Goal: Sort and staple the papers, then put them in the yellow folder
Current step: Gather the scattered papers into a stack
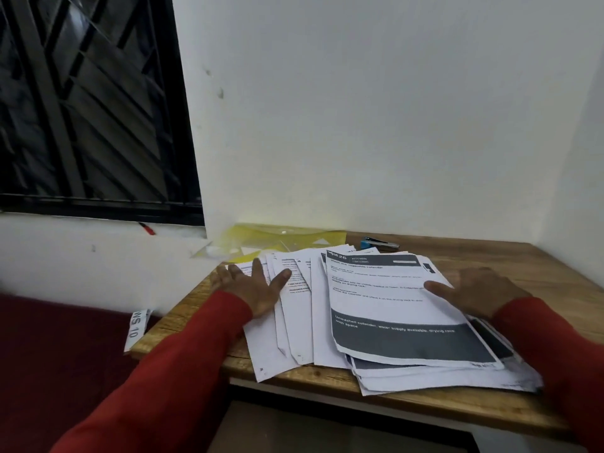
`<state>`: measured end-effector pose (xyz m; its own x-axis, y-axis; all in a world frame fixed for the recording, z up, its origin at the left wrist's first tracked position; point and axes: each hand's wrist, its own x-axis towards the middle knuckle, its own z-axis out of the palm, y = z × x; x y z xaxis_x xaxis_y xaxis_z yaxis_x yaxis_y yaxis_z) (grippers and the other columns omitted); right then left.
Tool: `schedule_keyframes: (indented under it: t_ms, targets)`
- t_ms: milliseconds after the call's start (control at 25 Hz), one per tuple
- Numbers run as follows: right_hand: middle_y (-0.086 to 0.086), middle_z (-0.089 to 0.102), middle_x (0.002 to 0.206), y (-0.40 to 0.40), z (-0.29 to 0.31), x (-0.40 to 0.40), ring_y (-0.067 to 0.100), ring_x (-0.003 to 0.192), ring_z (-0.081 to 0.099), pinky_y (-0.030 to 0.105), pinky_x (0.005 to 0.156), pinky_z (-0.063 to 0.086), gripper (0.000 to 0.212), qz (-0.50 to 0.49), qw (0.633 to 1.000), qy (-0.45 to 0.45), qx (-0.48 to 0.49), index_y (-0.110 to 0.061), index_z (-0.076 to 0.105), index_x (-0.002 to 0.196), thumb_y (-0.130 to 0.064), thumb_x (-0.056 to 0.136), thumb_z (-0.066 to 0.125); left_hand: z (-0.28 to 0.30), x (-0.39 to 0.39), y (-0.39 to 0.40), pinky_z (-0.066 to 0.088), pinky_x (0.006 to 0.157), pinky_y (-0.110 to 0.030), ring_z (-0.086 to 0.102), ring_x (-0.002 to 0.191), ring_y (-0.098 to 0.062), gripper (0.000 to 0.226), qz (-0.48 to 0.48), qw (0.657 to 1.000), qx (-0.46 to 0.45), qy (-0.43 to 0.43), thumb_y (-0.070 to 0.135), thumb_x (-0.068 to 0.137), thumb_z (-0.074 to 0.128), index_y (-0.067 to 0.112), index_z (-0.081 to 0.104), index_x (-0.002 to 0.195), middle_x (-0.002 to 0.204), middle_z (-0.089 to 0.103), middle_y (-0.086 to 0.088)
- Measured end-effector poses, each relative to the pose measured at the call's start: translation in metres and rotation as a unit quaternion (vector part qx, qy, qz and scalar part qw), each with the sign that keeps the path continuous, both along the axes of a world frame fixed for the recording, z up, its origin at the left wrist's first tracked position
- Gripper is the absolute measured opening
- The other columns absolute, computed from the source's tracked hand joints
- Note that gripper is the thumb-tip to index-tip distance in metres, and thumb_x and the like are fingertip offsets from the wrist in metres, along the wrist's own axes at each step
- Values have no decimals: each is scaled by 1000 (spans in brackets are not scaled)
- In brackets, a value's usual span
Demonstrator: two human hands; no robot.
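Note:
A loose spread of printed white papers covers the middle of the wooden table. The top sheet has dark grey bands and black text. My left hand lies flat with spread fingers on the left part of the spread. My right hand rests on the right side of the pile, thumb on the top sheet's right edge. A translucent yellow folder lies at the table's back left, against the wall. A stapler with a blue end sits behind the papers.
White walls close the table in at the back and right. A dark barred window is at upper left, with a red-tipped pen on its sill. A white label reading "WS 10" hangs at the table's left edge, above a dark red surface.

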<state>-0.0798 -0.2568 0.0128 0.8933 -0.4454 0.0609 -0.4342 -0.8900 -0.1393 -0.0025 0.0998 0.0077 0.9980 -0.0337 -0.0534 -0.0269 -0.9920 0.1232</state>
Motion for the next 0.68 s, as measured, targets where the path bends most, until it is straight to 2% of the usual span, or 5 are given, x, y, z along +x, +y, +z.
schedule_keyframes:
  t_ms: [80, 280, 440, 560, 680]
  targets:
    - [13, 57, 124, 9, 0, 1, 31, 114, 56, 38, 96, 45, 105, 14, 999, 22, -21, -18, 62, 107, -102, 57, 24, -8, -6, -5, -8, 120, -54, -10, 151, -42, 93, -23, 999, -2, 26, 82, 86, 4, 24, -4, 159, 165, -1, -20]
    - [0, 55, 83, 26, 7, 14, 22, 85, 51, 31, 74, 37, 55, 62, 997, -34, 28, -20, 50, 72, -72, 88, 44, -3, -4, -17, -10, 120, -54, -11, 152, -38, 90, -56, 995, -83, -20, 79, 88, 3, 25, -15, 157, 166, 4, -14]
    - [12, 62, 119, 21, -7, 13, 29, 109, 56, 39, 95, 44, 103, 63, 997, 43, 5, -22, 61, 92, -104, 53, 13, -11, -12, -10, -12, 119, -54, -13, 151, -39, 100, -48, 999, -21, 0, 85, 81, -1, 21, -21, 155, 165, 3, -21]
    - [17, 28, 159, 45, -11, 5, 33, 144, 30, 40, 114, 26, 95, 90, 990, 50, 94, -14, 32, 149, -83, 84, 26, -12, -15, -20, -10, 121, -53, -11, 152, -37, 99, -59, 996, -65, 14, 84, 80, -2, 22, -19, 156, 165, 4, -21]
    - [9, 28, 161, 40, -3, 1, 31, 146, 30, 36, 115, 26, 84, 88, 985, -15, 148, -20, 8, 158, -67, 95, 34, 0, -9, -13, 0, 121, -53, 3, 152, -37, 91, -50, 991, -123, 19, 80, 86, 3, 25, -15, 157, 164, 20, -11]
